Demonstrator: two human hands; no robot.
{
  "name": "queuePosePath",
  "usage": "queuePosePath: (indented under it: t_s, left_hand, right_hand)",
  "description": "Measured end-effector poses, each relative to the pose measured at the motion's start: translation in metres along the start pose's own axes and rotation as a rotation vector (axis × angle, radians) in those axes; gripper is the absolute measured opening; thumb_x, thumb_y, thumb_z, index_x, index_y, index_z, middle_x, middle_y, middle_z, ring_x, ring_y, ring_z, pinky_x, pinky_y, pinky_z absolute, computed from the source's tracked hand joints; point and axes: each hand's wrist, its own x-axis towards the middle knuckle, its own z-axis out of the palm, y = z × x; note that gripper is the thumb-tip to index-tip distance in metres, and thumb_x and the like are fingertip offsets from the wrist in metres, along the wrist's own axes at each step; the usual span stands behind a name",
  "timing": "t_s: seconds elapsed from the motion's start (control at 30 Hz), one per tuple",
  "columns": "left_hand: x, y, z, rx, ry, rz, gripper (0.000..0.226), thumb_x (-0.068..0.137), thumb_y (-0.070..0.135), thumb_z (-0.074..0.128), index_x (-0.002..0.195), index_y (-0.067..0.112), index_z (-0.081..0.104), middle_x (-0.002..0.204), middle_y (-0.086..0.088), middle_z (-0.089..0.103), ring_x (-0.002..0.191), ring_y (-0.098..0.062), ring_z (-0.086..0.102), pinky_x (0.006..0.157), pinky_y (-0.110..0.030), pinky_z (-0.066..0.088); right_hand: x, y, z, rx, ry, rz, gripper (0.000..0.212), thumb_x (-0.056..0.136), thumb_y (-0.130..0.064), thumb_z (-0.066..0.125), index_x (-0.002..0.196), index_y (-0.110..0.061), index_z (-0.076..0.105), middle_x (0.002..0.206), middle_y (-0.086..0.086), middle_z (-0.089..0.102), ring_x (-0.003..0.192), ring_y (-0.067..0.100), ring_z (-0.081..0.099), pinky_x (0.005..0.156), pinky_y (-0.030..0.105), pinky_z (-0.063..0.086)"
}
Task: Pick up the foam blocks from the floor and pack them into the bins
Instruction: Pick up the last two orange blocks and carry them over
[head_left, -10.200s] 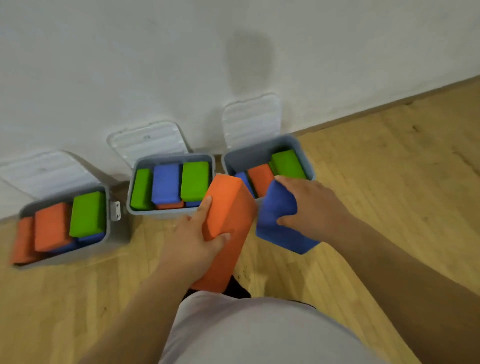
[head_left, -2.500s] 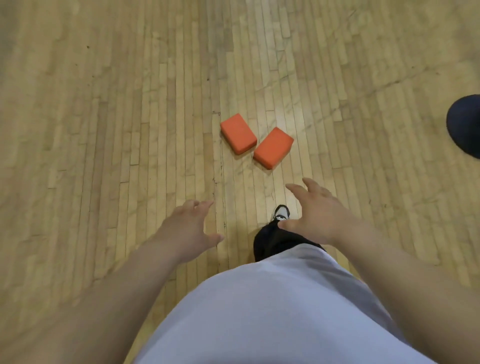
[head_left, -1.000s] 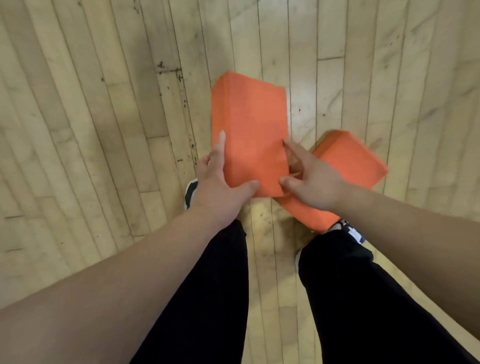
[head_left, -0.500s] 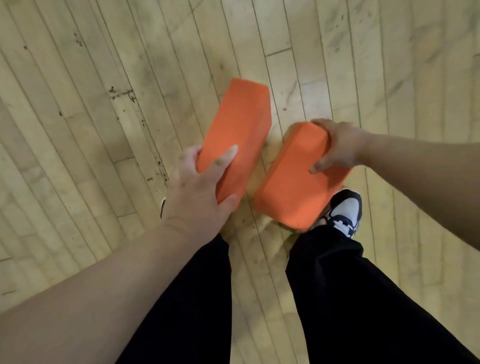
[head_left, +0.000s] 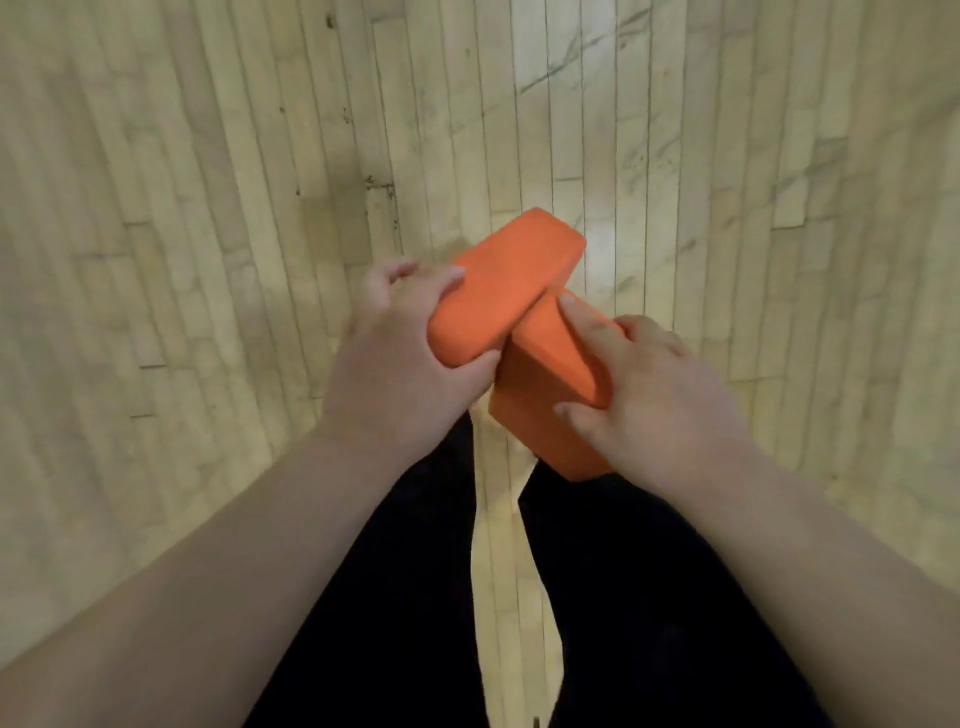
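Two orange foam blocks are up off the wooden floor in front of me. My left hand (head_left: 395, 364) grips the near end of the upper orange block (head_left: 506, 288), thumb under it and fingers over its far side. My right hand (head_left: 649, 395) grips the lower orange block (head_left: 540, 395), with the index finger along its top and the thumb on its side. The upper block's near end overlaps the far end of the lower one. No bins are in view.
Pale wooden floorboards (head_left: 208, 208) fill the view all around. My legs in black trousers (head_left: 623, 597) stand below the hands, with a strip of floor between them.
Both blocks have been lifted and brought together in the middle, the left one now crossing over the right one. The view has pulled further from the floor and my shoe is no longer seen.
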Motion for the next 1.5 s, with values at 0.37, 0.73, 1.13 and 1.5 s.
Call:
queuePosePath:
  t_s: [0.37,0.73,1.13,1.5]
  left_hand:
    - [-0.261,0.056,-0.211,-0.002,0.301,-0.276,0.07,0.076,0.05,0.08,0.139,0.033,0.055,0.128,0.007,0.044,0.116,-0.016,0.053,0.095,-0.03,0.042]
    - [-0.578,0.18,0.042,-0.603,1.088,-1.051,0.063,0.07,0.044,0.086,0.127,0.031,0.063,0.125,0.009,0.047,0.106,-0.002,0.048,0.089,-0.017,0.036]
    - [-0.864,0.3,0.279,-0.663,1.752,-1.737,0.071,0.066,0.046,0.085,0.132,0.036,0.059,0.128,0.009,0.046,0.112,-0.006,0.05,0.099,-0.026,0.04]
    - [-1.109,0.345,0.424,-0.475,1.837,-2.036,0.064,0.066,0.045,0.089,0.124,0.044,0.06,0.119,0.024,0.049,0.115,-0.007,0.051,0.094,-0.027,0.046]
  right_hand:
    - [-0.184,-0.115,-0.174,-0.022,0.061,-0.629,0.096,0.079,-0.055,0.075,0.155,-0.056,0.016,0.132,-0.005,0.051,0.121,0.02,0.051,0.1,0.041,0.045]
    - [-0.354,-0.116,-0.106,-0.653,-0.187,-1.397,0.096,0.069,-0.063,0.069,0.155,-0.047,0.029,0.131,-0.006,0.057,0.115,0.024,0.056,0.094,0.045,0.049]
    - [-0.657,-0.086,0.141,-0.515,-0.733,-1.659,0.092,0.073,-0.05,0.085,0.149,-0.057,0.033,0.14,-0.025,0.052,0.124,0.001,0.053,0.106,0.034,0.047]
    - [-0.951,0.003,0.35,-0.829,-0.881,-2.262,0.09,0.077,-0.058,0.071,0.155,-0.048,0.028,0.144,-0.012,0.052,0.129,0.014,0.049,0.107,0.039,0.042]
